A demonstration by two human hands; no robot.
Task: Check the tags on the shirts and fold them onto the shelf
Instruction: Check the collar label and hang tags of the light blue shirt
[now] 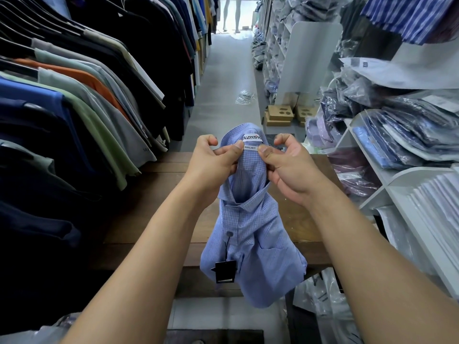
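Setting: clothing shop aisle, wooden table (pixel 159 194) below the hands
Left side: rack of hanging shirts (pixel 82 95)
Right side: white shelf (pixel 372 194) stacked with bagged shirts (pixel 409 135)
Item: blue checked shirt (pixel 248 244), held up over the table, long axis vertical, body hanging toward the viewer
Neck label (pixel 252 143): turned out at the top, between both thumbs
Swing tag (pixel 225 271): black, dangling low at front
Left hand (pixel 213 160): pinching collar cloth left of label
Right hand (pixel 288 162): pinching right of label, nearer the shelf
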